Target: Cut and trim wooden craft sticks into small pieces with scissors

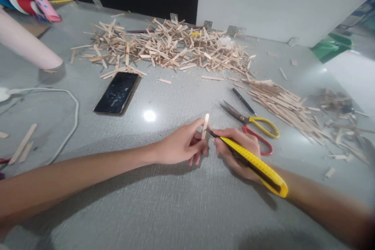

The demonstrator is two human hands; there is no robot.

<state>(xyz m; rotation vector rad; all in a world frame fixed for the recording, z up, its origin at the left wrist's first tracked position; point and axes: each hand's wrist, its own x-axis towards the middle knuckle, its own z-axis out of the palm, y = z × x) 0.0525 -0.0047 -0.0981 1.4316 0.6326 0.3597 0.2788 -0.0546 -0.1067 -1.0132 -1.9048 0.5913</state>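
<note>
Between the thumb and fingers of my left hand (pixel 181 142) a short wooden craft stick (pixel 206 123) is pinched, standing nearly upright. My right hand (pixel 238 150) is closed around a yellow utility knife (pixel 254 164). The knife's dark blade meets the stick's side near my left fingertips; whether it has cut in I cannot tell. Just beyond my right hand lie scissors (pixel 241 118) with one yellow and one red handle loop. A dark pen (pixel 244 101) rests behind them.
A wide heap of craft sticks (pixel 170 49) spreads along the back, with a flatter pile of sticks (pixel 287 105) at right. A phone (pixel 117 93) lies left of centre. Further left are a white cable (pixel 76 111), a pale pink roll (pixel 32 41) and loose sticks (pixel 23 144).
</note>
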